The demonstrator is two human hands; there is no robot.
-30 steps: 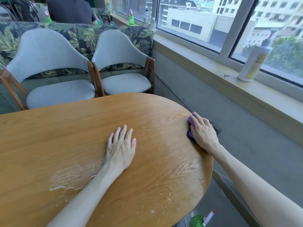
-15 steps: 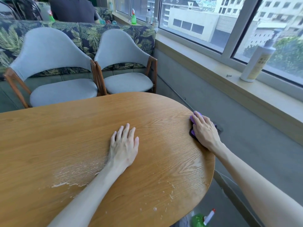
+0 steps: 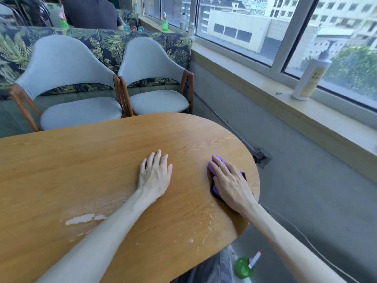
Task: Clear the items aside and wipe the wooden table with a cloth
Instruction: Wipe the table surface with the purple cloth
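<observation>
The oval wooden table [image 3: 81, 170] fills the lower left of the view, with pale residue and scratch marks near its front. My right hand [image 3: 230, 184] presses flat on a purple cloth [image 3: 216, 162] near the table's right edge; most of the cloth is hidden under the palm. My left hand [image 3: 155, 176] lies flat on the bare wood at the middle, fingers spread, holding nothing.
Two grey chairs [image 3: 85, 82] stand at the far side, a leaf-patterned sofa [image 3: 114, 41] behind them. A white bottle [image 3: 310, 78] stands on the window sill at right. A green spray bottle [image 3: 244, 266] lies on the floor below the table's right end.
My right hand has slid the purple cloth from the table's right rim inward toward me. The left hand has stayed in place.
</observation>
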